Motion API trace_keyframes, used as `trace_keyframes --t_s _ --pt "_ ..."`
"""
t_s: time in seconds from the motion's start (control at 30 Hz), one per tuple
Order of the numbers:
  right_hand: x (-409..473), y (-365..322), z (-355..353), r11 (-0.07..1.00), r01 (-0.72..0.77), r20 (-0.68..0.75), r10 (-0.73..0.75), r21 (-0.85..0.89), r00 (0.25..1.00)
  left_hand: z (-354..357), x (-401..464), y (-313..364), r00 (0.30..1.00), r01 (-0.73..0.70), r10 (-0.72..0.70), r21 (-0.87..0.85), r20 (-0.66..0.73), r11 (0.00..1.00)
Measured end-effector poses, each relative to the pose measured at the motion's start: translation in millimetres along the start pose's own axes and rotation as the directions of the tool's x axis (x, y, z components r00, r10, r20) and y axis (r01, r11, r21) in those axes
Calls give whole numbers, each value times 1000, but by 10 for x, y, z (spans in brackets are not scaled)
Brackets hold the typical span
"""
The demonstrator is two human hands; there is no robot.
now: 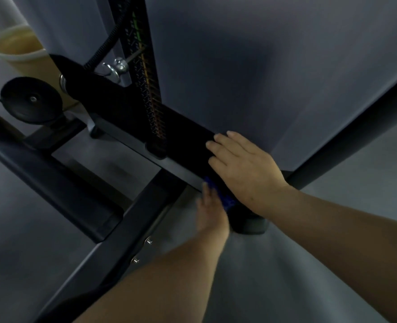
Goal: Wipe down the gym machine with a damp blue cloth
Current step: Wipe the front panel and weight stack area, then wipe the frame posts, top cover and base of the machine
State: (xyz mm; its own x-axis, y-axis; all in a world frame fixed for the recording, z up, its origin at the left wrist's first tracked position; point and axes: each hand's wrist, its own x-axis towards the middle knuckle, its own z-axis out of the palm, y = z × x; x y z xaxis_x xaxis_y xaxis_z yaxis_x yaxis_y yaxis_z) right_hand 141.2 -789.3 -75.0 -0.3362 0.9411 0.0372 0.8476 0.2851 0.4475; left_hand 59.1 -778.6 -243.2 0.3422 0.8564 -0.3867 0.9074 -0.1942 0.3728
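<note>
1. Here the blue cloth [225,197] shows only as a small bright patch low on the gym machine [251,66], squeezed between the two hands against the dark lower edge of the machine's shroud, just above a black rubber foot [248,226].
2. The left hand [210,210] is blurred; it lies against the cloth from below, but whether its grip is curled round the cloth or merely pressing it cannot be told.
3. The right hand [241,169] lies flat with straight fingers spread over the black base strip [188,141] and the foot of the grey panel, its heel touching the cloth's upper edge; its grip is wide and holds nothing.
4. Judging by this, the step in hand is the wiping of the machine's lower frame, with the right hand likely bracing.
5. The next move probably calls for drawing the cloth along the black strip toward the weight stack [146,73], keeping it pressed flat so that the damp face meets the metal.
6. Farther out stand the selector pin [117,67], a black pulley wheel [32,100], dark floor rails [60,190] and the grey floor [274,276].
</note>
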Motion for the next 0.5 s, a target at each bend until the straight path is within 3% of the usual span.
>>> trace_keyframes --t_s 0.07,0.17,0.2,0.23,0.27,0.33,0.4,0.5 --pt "-119 -64 161 996 -18 6 17 87 1000 -158 153 -130 989 147 -148 -35 -7 988" --pt "-346 -301 332 958 -87 -176 139 274 975 -140 94 96 997 -1 1 -9 80 1000" --pt "-464 -390 362 892 -161 -207 268 423 941 -94 24 204 995 -27 38 -127 90 992" --pt "-615 -485 408 769 -280 -116 415 575 903 -43 -41 297 996 -1 29 -313 86 950" --pt "-749 -544 422 643 -459 67 536 613 842 -32 -115 357 995 64 -17 -505 97 861" --pt "-985 -548 531 375 -779 485 624 502 613 -95 -139 445 958 279 -225 -751 177 598" --pt "-1065 -440 669 119 -861 612 655 495 442 -160 -97 520 894 414 -318 -852 315 320" --pt "-972 -301 823 -149 -839 664 688 523 292 -366 -133 757 830 536 -242 -839 502 96"
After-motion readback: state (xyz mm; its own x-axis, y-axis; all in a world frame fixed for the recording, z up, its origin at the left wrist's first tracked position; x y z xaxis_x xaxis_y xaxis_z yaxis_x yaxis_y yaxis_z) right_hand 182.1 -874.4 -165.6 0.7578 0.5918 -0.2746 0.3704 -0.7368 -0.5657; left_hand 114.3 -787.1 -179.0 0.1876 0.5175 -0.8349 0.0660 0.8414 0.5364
